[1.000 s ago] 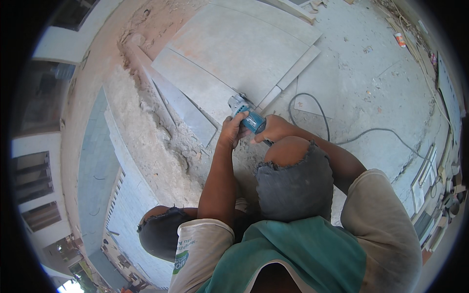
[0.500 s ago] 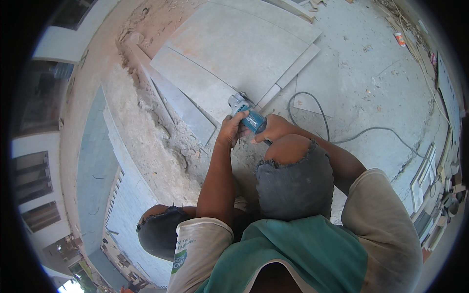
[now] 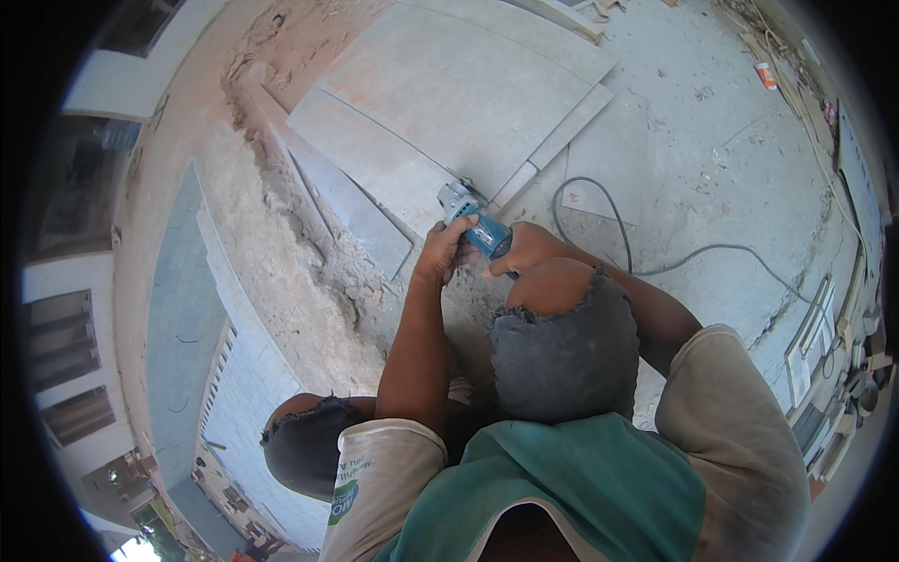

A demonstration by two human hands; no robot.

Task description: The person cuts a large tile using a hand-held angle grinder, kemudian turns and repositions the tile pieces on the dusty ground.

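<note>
Blue-green plastic shows between both hands: it is the body of a small angle grinder [image 3: 476, 221], just above the middle of the picture. The left hand [image 3: 445, 253] is wrapped tight around its front part, and the right hand [image 3: 524, 251] is clamped on its back end, so the two hands sit close together on the tool. Its grey metal head rests at the edge of a big flat stone slab [image 3: 449, 94], which lies on the floor toward 12 o'clock. A thin stone strip [image 3: 562, 140] lies just beside the slab at 1 o'clock.

A black cord [image 3: 618, 234] loops away from the tool toward 3 o'clock across the dusty concrete floor [image 3: 712, 150]. A small can [image 3: 766, 75] with red and white bands stands far off at 2 o'clock; what is in it cannot be seen. Flat boards and frames [image 3: 824, 328] lean at 3 o'clock.

Rough sandy mortar [image 3: 272, 262] runs along the slab toward 9 o'clock. A bent knee in torn grey trousers [image 3: 562, 328] sits right under the hands and hides the floor there.
</note>
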